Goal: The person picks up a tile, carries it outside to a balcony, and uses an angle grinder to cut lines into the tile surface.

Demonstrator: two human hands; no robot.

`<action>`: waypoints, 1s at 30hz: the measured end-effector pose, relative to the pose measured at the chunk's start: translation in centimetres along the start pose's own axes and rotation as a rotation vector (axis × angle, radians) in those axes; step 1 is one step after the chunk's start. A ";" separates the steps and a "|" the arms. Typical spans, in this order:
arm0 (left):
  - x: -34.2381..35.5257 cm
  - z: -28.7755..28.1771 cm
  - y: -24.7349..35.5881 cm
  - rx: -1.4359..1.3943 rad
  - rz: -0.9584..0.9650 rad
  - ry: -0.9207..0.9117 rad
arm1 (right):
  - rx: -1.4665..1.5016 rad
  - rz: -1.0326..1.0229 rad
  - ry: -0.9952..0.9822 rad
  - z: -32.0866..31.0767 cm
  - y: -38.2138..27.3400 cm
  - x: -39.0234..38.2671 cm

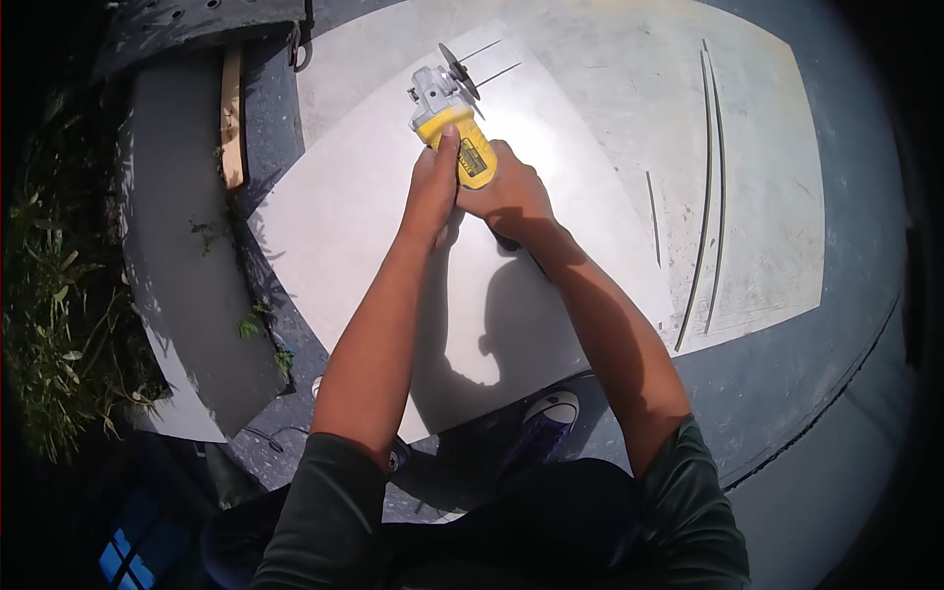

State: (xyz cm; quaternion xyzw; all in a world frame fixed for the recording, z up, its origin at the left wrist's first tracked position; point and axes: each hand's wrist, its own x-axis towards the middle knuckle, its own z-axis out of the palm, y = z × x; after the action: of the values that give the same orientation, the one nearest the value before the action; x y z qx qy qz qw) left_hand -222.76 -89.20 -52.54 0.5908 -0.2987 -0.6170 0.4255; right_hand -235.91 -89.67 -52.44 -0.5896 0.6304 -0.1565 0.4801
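Yeah so, left hand (430, 189) and right hand (515, 197) are both clamped round a yellow angle grinder (464, 149). It's over a pale sheet (344, 246), disc (455, 69) near two thin dark lines (499, 75); long skinny strips (706, 197) lie off right.

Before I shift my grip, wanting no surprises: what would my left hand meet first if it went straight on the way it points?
Your left hand grips the yellow angle grinder; straight on, its grey metal gear head looks first, though depth is unclear.
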 end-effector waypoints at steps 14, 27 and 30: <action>3.1 -0.1 0.7 0.008 -0.068 0.109 | -0.067 0.051 -0.064 -0.6 -1.5 3.2; 2.7 0.4 1.3 0.075 -0.081 0.140 | -0.076 0.032 -0.069 -0.5 -1.1 3.4; 2.8 0.4 1.3 0.066 -0.100 0.145 | -0.070 0.051 -0.076 -0.7 -1.4 3.3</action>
State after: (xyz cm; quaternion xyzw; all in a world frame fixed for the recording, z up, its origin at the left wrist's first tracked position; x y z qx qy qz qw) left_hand -222.81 -92.29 -52.64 0.6619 -0.2574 -0.5829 0.3948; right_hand -235.12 -93.19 -52.45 -0.5953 0.6317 -0.0996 0.4865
